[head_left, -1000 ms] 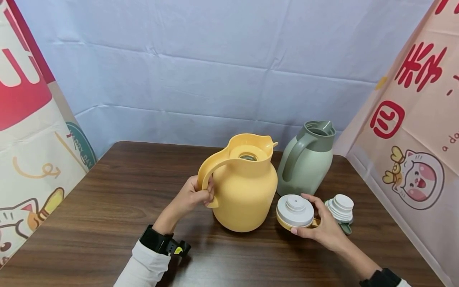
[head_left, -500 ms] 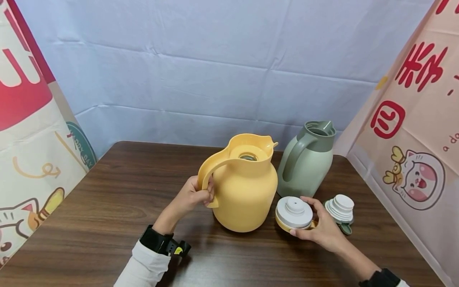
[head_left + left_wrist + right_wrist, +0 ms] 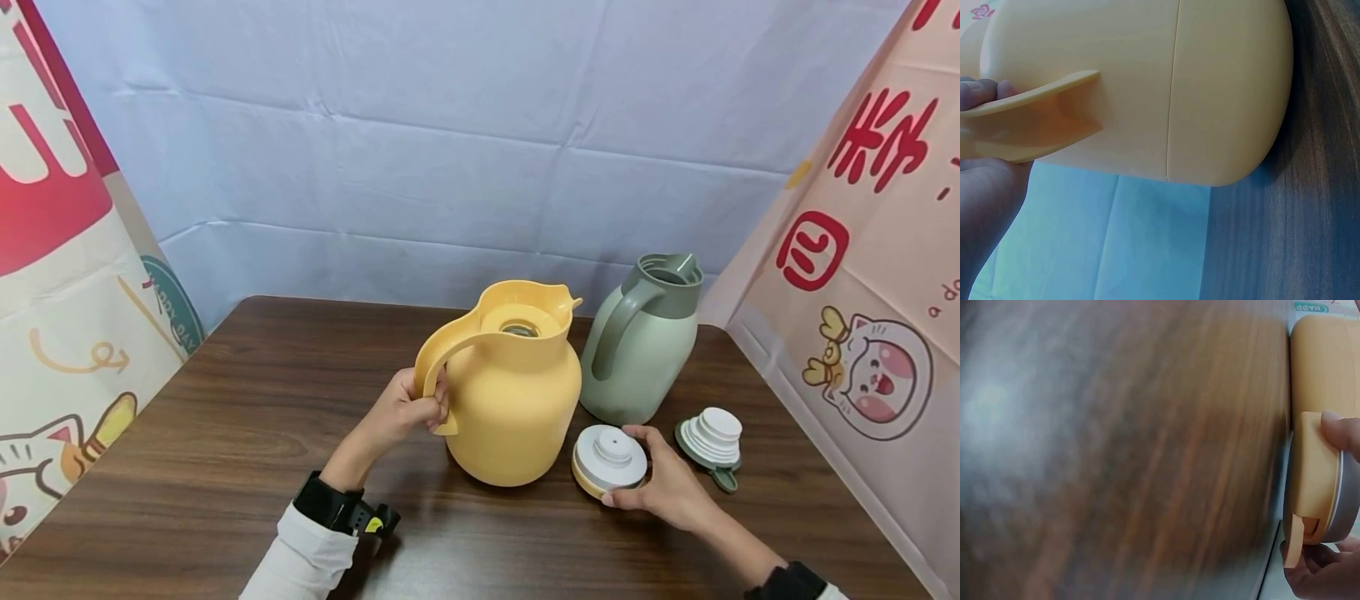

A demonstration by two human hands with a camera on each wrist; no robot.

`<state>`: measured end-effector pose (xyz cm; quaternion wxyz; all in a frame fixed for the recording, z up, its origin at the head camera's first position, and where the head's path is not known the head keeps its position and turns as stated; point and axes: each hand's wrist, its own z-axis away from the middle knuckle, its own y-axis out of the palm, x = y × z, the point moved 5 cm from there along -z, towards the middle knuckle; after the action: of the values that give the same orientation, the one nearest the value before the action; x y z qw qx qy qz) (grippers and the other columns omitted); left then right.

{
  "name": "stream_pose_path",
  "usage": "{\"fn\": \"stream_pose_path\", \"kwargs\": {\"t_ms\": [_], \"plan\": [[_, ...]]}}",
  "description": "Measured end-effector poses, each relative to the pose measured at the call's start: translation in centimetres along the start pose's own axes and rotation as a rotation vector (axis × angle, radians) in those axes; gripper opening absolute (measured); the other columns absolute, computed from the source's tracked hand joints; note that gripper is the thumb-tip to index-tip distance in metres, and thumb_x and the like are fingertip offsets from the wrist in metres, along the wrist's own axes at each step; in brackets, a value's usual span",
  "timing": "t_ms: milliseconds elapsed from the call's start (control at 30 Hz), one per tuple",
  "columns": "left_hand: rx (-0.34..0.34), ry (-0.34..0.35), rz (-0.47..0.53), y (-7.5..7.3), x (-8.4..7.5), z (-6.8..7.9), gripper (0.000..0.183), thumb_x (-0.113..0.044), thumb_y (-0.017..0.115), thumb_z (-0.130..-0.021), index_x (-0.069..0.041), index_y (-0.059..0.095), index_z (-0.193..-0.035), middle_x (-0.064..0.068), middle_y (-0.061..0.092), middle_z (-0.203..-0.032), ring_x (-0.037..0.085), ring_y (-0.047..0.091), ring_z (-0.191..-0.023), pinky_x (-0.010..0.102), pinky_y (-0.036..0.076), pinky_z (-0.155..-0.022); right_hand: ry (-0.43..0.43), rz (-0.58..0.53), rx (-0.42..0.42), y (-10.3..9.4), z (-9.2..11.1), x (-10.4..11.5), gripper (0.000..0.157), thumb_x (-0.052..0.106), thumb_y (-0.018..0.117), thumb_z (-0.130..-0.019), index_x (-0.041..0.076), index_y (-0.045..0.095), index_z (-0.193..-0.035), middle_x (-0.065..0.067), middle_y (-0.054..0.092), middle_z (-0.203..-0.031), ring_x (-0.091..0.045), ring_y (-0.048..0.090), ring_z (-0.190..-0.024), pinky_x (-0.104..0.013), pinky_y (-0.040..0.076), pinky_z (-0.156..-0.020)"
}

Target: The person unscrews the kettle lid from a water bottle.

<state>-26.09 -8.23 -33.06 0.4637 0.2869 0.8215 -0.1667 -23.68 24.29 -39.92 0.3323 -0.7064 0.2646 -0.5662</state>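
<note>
A yellow thermos jug [image 3: 513,400] stands upright on the wooden table, its mouth uncovered. My left hand [image 3: 405,404] grips the jug's handle [image 3: 1029,119] near its lower end. To the right of the jug, my right hand [image 3: 663,479] pinches the yellow-and-white lid [image 3: 609,458] between thumb and fingers, white stopper side up. In the right wrist view the lid's yellow side [image 3: 1316,469] and a small tab [image 3: 1295,540] show, with the thumb on its rim. The lid is at or very near the tabletop; contact is hard to tell.
Behind the lid stands a green thermos jug [image 3: 641,342] with its top uncovered. A white stopper lid with a green base [image 3: 710,442] lies right of my right hand. The wooden table [image 3: 300,400] ends at a pale blue cloth backdrop [image 3: 375,150].
My right hand has moved the lid down and slightly left, toward the near side of the table. The left hand and the yellow jug have stayed in place.
</note>
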Motion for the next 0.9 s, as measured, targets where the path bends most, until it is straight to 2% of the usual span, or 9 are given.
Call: {"fn": "stream_pose_path", "kwargs": {"t_ms": [233, 367, 600, 767, 900], "plan": [[-0.001, -0.012, -0.005, 0.01, 0.04, 0.03, 0.006, 0.012, 0.038, -0.079, 0.005, 0.038, -0.078, 0.012, 0.034, -0.057, 0.023, 0.034, -0.049, 0.034, 0.032, -0.046, 0.039, 0.005, 0.025, 0.35, 0.00, -0.24, 0.099, 0.042, 0.086, -0.049, -0.001, 0.037, -0.124, -0.023, 0.049, -0.120, -0.031, 0.049, -0.102, -0.049, 0.041, -0.082], [-0.002, -0.008, -0.011, -0.04, 0.04, 0.05, 0.005, 0.011, 0.039, -0.078, 0.006, 0.038, -0.078, 0.012, 0.035, -0.058, 0.026, 0.034, -0.048, 0.039, 0.031, -0.045, 0.042, 0.020, 0.035, 0.39, -0.04, -0.15, 0.100, 0.042, 0.086, -0.048, -0.001, 0.035, -0.122, -0.024, 0.049, -0.119, -0.031, 0.051, -0.099, -0.049, 0.043, -0.081], [0.003, -0.002, -0.014, -0.08, 0.10, 0.09, 0.005, 0.011, 0.039, -0.078, 0.007, 0.037, -0.078, 0.013, 0.035, -0.056, 0.020, 0.035, -0.048, 0.043, 0.028, -0.045, 0.047, 0.033, 0.079, 0.47, -0.41, -0.07, 0.101, 0.042, 0.087, -0.046, 0.000, 0.033, -0.120, -0.022, 0.051, -0.114, -0.028, 0.052, -0.094, -0.045, 0.043, -0.078], [0.008, 0.000, -0.028, -0.03, 0.02, 0.01, 0.005, 0.010, 0.040, -0.078, 0.007, 0.037, -0.076, 0.014, 0.034, -0.055, 0.022, 0.035, -0.047, 0.039, 0.029, -0.044, 0.055, 0.036, 0.104, 0.52, -0.53, -0.01, 0.100, 0.042, 0.087, -0.046, 0.002, 0.033, -0.120, -0.019, 0.056, -0.103, -0.027, 0.054, -0.090, -0.044, 0.044, -0.075], [0.003, 0.031, -0.057, 0.05, -0.20, -0.14, 0.007, 0.011, 0.038, -0.078, 0.007, 0.037, -0.074, 0.013, 0.035, -0.053, 0.027, 0.033, -0.045, 0.036, 0.032, -0.044, 0.060, 0.032, 0.117, 0.56, -0.64, 0.12, 0.099, 0.041, 0.086, -0.047, 0.002, 0.032, -0.120, -0.019, 0.057, -0.102, -0.026, 0.054, -0.090, -0.043, 0.045, -0.075]]}}
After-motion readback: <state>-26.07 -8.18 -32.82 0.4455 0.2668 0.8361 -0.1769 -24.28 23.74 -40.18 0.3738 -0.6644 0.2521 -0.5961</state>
